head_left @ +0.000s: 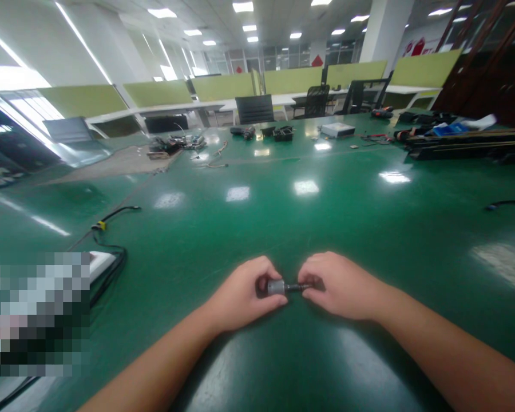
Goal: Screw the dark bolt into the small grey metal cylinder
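Low in the middle of the view, my left hand point(251, 292) is closed around a short grey metal cylinder point(276, 287), thumb below and fingers above. A thin dark rod point(294, 288) sticks out of the cylinder's right end, in line with it. My right hand point(332, 284) pinches the rod's far end between thumb and fingers. The piece lies level between both hands, close above or on the green tabletop point(257, 229); I cannot tell which. My fingers hide both of its ends, and its exact kind does not show.
A blurred-out block point(34, 315) covers something at the left, beside a black cable point(115, 263). Farther back lie a tangle of parts point(175, 143), a power drill point(242, 133), a white box point(337, 130) and long dark bars point(467, 144). Another cable point(510, 203) lies right.
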`<state>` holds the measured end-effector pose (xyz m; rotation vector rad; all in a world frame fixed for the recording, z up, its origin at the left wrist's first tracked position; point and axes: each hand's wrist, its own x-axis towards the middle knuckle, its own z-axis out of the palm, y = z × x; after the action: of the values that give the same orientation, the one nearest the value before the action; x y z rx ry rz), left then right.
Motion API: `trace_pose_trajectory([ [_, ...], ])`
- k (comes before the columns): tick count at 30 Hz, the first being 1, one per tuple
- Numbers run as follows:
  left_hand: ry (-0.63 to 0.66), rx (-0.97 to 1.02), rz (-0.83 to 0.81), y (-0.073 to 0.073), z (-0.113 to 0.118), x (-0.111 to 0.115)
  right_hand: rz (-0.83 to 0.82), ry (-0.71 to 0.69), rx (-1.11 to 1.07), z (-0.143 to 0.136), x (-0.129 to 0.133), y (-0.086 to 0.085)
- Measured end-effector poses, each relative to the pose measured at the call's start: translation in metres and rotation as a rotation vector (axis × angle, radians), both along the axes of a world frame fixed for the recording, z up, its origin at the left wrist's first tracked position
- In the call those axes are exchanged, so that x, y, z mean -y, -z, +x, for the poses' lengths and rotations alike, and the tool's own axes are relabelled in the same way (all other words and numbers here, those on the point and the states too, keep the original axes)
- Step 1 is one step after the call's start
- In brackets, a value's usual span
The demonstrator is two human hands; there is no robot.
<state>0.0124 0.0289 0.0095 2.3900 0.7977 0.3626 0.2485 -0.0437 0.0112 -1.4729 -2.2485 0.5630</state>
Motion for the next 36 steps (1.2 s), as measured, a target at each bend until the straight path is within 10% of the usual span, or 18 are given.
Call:
trace_pose_trajectory([
  [36, -0.001, -0.001, -0.004, -0.001, 0.000, 0.000, -0.162, 0.056, -0.003, 0.022, 0.001, -0.012],
])
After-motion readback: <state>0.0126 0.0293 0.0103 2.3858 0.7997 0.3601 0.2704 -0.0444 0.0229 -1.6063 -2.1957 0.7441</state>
